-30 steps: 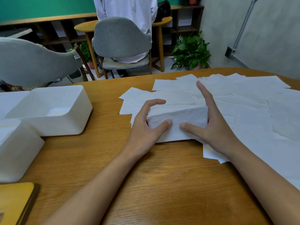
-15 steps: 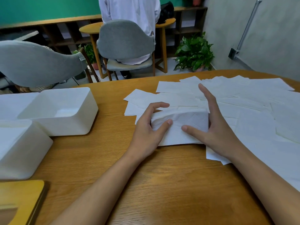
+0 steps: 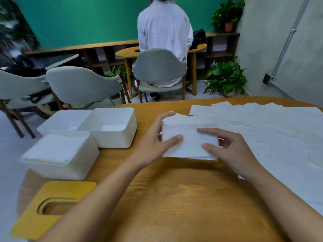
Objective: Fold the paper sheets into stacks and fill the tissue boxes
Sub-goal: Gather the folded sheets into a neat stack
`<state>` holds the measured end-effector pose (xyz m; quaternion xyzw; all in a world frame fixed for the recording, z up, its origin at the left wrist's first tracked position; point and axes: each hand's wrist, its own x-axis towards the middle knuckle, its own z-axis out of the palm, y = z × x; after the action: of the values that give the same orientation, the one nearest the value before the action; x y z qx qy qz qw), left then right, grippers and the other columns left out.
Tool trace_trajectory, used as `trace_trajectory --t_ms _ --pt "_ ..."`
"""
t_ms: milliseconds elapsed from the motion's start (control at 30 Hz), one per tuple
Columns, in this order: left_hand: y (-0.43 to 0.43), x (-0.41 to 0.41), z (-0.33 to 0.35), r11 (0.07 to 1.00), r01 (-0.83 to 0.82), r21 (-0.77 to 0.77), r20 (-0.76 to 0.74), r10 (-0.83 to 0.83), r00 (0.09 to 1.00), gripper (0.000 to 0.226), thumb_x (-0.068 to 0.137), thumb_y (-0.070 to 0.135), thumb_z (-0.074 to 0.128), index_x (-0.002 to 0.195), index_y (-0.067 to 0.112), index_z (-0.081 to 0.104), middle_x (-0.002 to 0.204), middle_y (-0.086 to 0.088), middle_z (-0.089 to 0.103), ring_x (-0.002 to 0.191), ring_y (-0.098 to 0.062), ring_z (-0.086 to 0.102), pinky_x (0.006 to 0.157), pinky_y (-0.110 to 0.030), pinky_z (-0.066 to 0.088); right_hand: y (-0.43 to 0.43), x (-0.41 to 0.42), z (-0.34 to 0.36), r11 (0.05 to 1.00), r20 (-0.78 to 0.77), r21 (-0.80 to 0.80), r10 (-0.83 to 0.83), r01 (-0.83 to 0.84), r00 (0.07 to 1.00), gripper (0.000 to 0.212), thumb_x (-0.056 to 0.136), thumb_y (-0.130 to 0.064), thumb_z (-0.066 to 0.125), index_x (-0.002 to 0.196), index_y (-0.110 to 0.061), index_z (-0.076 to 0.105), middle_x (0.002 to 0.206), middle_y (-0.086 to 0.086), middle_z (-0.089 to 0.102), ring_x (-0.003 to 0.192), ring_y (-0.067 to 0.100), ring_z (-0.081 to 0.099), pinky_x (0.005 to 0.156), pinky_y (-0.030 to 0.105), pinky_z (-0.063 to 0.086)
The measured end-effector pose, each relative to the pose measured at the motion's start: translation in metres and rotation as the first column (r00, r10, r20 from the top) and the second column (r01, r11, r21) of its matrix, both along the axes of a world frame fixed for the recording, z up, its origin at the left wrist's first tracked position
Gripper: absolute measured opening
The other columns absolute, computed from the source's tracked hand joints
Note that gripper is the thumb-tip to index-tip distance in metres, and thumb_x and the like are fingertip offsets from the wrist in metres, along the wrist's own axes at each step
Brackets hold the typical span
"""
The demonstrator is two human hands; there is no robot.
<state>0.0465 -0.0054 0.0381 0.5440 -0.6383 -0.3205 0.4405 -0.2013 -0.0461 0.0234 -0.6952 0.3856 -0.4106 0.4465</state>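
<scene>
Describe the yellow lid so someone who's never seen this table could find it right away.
Start at the wooden table and go to its near left corner, nearer than the three white boxes. The yellow lid lies flat there, the only yellow thing, with an oval slot in it.

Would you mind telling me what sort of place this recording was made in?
Probably an office lounge or shared workroom: wooden table, grey chairs, potted plants, low shelving along a green wall.

A green wall [image 3: 87,20] stands far, a grey wall [image 3: 279,49] on the right. Low wooden shelves [image 3: 97,55] run below the green. A grey chair [image 3: 159,67] stands at a small round table [image 3: 127,53]. Leafy plants [image 3: 225,77] fill the right corner.
</scene>
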Motion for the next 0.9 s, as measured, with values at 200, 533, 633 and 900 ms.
trace_trajectory --t_ms 200,533,633,900 --pt "0.045 0.055 0.017 1.0 0.024 0.004 0.082 -0.025 0.996 0.056 0.097 0.026 0.076 0.136 0.052 0.045 0.138 0.021 0.051 0.121 -0.004 0.057 0.088 -0.022 0.057 0.026 0.047 0.019 0.997 0.041 -0.012 0.079 -0.079 0.996 0.036 0.091 -0.01 0.077 0.115 -0.037 0.078 0.123 -0.026 0.066 0.105 -0.011 0.061 0.077 0.013 0.053" --pt "0.11 0.169 0.045 0.969 -0.23 -0.088 0.068 0.236 0.969 0.018 0.095 0.018 0.077 0.112 0.023 0.075 0.12 0.009 0.069 0.097 -0.013 0.071 0.079 -0.032 0.058 0.048 0.166 0.034 0.978 0.043 -0.02 0.208 -0.208 0.977 0.042 0.086 -0.018 0.084 0.121 -0.039 0.073 0.128 -0.012 0.068 0.102 0.007 0.071 0.083 0.032 0.063" --pt "0.122 0.211 0.049 0.953 -0.289 -0.086 0.126 0.299 0.946 0.019 0.096 0.019 0.076 0.114 0.026 0.076 0.123 0.011 0.068 0.105 -0.018 0.068 0.086 -0.037 0.059 0.054 0.206 0.038 0.972 0.033 -0.025 0.236 -0.235 0.971 0.041 0.084 -0.018 0.085 0.118 -0.038 0.073 0.118 -0.009 0.071 0.095 0.012 0.074 0.084 0.04 0.063" --pt "0.141 0.308 0.053 0.9 -0.435 -0.006 0.17 0.43 0.887 0.022 0.096 0.026 0.077 0.116 0.033 0.077 0.127 0.019 0.068 0.123 -0.003 0.06 0.094 -0.025 0.052 0.055 0.319 0.038 0.957 -0.018 0.063 0.284 -0.282 0.959 0.04 0.076 -0.029 0.09 0.113 -0.037 0.074 0.106 0.003 0.073 0.086 0.019 0.076 0.084 0.044 0.063"
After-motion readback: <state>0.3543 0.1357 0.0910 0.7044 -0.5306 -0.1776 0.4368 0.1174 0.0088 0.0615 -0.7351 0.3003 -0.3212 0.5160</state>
